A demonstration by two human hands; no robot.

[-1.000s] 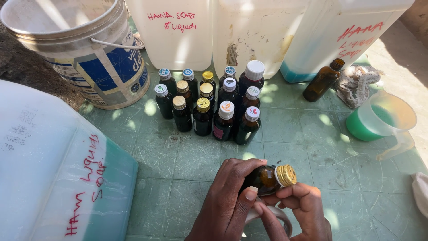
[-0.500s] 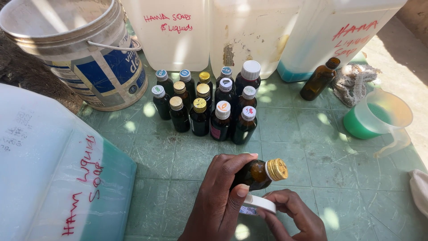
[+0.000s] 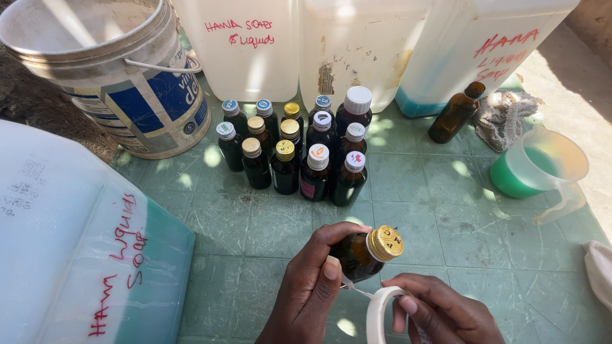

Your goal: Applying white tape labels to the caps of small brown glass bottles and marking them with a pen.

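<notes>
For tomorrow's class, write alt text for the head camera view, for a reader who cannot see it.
A left hand holds a dark bottle with a gold cap while the right hand holds a roll of tape. Behind stand capped dark bottles, white jerrycans and a bucket.

Bright daylight falls dappled across the green table point(image 3: 446, 210), glare whitening the jugs point(image 3: 363, 44) at twelve o'clock; focus is sharp, edges slightly bowed.

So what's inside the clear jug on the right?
The clear jug holds green liquid pooled in its lower part; the upper part looks empty. Whether anything lies beneath the liquid cannot be seen.
</notes>
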